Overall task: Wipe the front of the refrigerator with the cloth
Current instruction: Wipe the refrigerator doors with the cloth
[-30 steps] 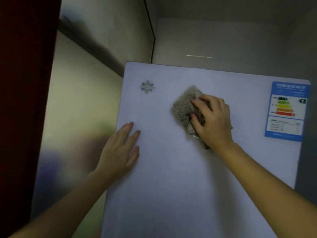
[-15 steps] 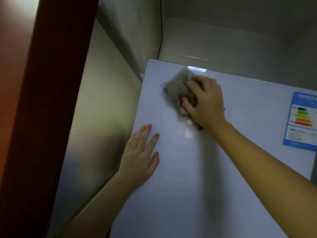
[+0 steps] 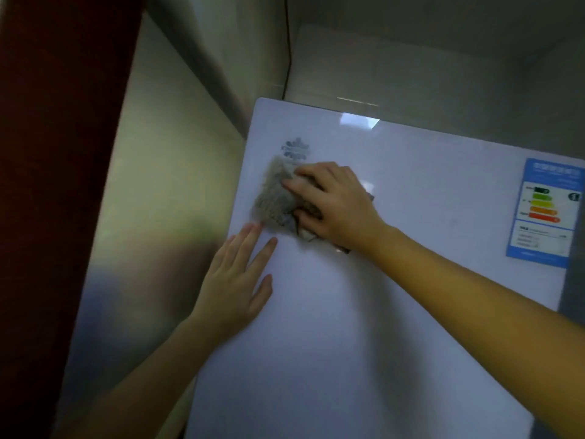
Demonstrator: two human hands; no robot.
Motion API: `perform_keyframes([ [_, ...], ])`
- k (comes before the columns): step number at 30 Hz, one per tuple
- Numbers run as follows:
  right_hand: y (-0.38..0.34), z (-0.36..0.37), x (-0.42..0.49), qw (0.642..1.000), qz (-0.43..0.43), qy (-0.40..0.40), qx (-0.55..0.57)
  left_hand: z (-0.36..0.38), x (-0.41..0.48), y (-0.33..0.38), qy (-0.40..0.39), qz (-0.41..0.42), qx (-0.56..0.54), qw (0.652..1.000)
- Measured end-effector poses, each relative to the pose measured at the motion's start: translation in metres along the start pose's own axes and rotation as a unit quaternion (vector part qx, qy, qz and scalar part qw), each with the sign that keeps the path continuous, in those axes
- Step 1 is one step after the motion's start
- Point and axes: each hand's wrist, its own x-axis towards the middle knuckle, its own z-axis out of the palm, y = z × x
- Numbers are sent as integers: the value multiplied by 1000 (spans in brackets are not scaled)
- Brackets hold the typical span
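Note:
The white refrigerator front (image 3: 395,312) fills the middle and right of the head view. A grey, crumpled cloth (image 3: 276,201) is pressed flat against it near the upper left corner, just under a small snowflake emblem (image 3: 296,149). My right hand (image 3: 335,204) lies over the cloth's right half, fingers spread on it and holding it to the door. My left hand (image 3: 235,280) rests flat on the door's left edge, fingers apart, its fingertips just below the cloth.
A blue energy label (image 3: 546,212) is stuck at the door's upper right. A pale wall (image 3: 152,185) runs close along the refrigerator's left side. A dark red panel (image 3: 47,185) stands at far left. A thin black cable (image 3: 288,42) hangs behind.
My right hand has slid the cloth left across the top of the door and then down from the top edge, uncovering the emblem. My left hand stays flat on the door's left edge.

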Motion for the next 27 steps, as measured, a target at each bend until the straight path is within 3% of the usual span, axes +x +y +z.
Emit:
perform_keyframes([
  [6,91,-54,-43,967,231,109,-28,-1,-1,-3,-17,12,24,999],
  [9,99,-64,-67,958,265,108,-22,-2,-2,-3,-24,15,32,999],
  [12,74,-55,-101,982,181,56,-9,-2,-2,2,-23,4,35,999],
  [14,49,-45,-128,999,46,9,-3,-2,0,10,-22,-21,28,999],
  [17,13,-38,-164,980,-186,-70,32,0,2,22,-22,-53,22,998],
  [19,9,-40,-172,967,-234,-92,47,0,3,25,-25,-61,19,998],
  [22,45,-48,-158,983,-174,-56,24,-1,2,24,-27,-63,23,997],
  [27,132,-85,-120,995,94,38,-22,-7,7,33,-29,-78,32,996],
])
